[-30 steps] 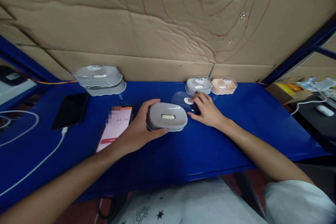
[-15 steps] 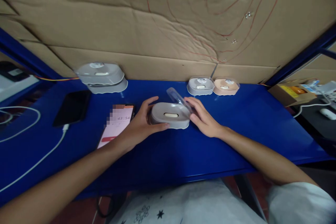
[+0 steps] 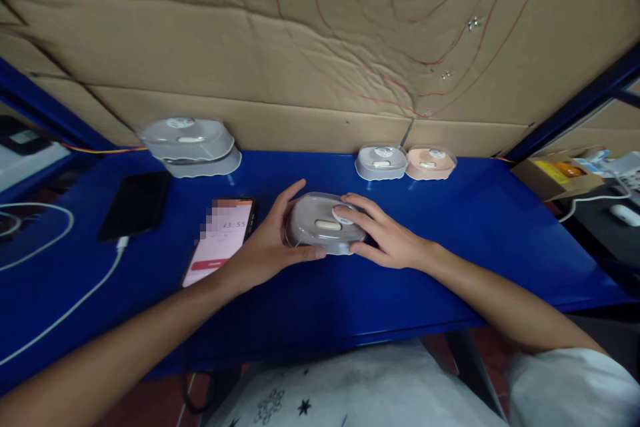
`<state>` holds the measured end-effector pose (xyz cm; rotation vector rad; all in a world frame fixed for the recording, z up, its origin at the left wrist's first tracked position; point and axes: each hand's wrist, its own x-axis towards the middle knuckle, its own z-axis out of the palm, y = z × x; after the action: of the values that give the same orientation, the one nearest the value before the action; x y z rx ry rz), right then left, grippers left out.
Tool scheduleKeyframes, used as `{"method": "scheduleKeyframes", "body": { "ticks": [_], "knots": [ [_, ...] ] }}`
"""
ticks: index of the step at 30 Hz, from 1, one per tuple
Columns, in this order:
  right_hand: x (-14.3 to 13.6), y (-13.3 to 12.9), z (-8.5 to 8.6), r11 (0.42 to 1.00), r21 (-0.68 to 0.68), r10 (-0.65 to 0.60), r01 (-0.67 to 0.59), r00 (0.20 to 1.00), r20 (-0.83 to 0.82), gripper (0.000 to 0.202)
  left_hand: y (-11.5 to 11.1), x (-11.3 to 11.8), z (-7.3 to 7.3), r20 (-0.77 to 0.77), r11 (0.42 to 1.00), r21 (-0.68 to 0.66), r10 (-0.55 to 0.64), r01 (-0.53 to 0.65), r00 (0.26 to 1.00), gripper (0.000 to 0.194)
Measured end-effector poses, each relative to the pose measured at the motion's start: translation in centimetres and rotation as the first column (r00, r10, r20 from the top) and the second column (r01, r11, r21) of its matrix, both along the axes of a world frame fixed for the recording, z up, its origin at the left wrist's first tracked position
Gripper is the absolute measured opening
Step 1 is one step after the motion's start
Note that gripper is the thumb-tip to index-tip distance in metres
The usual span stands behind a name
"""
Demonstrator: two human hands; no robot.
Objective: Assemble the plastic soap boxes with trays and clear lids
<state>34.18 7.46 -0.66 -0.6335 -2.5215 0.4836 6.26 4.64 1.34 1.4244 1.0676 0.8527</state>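
In front of me on the table is a grey oval soap box (image 3: 306, 219), with a pale oblong piece in the middle of its top. A clear lid (image 3: 325, 243) with a round white sticker (image 3: 342, 215) lies down over it; whether it is fully seated I cannot tell. My left hand (image 3: 273, 233) is wrapped round the left end, thumb along the front and index finger raised behind. At the right end, my right hand (image 3: 390, 235) grips the lid, fingers across its top and thumb at the front edge.
Left of the box lies a lit phone (image 3: 220, 250), then a dark phone (image 3: 136, 203) on a white cable (image 3: 103, 293). Stacked grey boxes (image 3: 197, 143) stand back left. A grey box (image 3: 381, 163) and a peach box (image 3: 430, 165) sit before the cardboard wall (image 3: 200, 60).
My right hand has swung the clear lid down from a tilted position onto the grey soap box. The left hand keeps its hold at the left end.
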Motion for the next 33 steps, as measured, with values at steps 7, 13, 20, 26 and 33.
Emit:
{"method": "scheduleKeyframes", "body": {
  "ticks": [7,13,20,26,33],
  "knots": [
    [-0.2,0.0,0.2,0.999,-0.028,-0.023,0.023,1.000,-0.012,0.066,0.2,-0.1,-0.2,0.013,0.999,-0.025,-0.033,0.033,0.999,0.102],
    [0.1,-0.2,1.1,0.998,-0.041,-0.046,0.046,0.999,0.023,0.065,0.2,-0.4,-0.7,-0.178,0.987,0.114,-0.096,0.117,0.979,0.098],
    [0.7,-0.1,2.3,0.997,-0.042,-0.067,0.072,0.991,0.118,0.065,-0.4,-0.1,-1.8,-0.563,0.932,0.296,-0.008,0.211,0.826,0.092],
    [5.7,-0.1,3.5,0.985,-0.046,-0.156,0.167,0.970,0.188,0.065,-0.5,-0.2,-1.9,-0.604,0.910,0.324,-0.011,0.258,0.797,0.076],
    [23.5,-2.4,1.5,0.789,0.225,-0.614,0.572,0.736,0.285,0.062,-0.3,0.0,-2.3,-0.623,0.914,0.327,0.017,0.241,0.782,0.077]
  ]
}}
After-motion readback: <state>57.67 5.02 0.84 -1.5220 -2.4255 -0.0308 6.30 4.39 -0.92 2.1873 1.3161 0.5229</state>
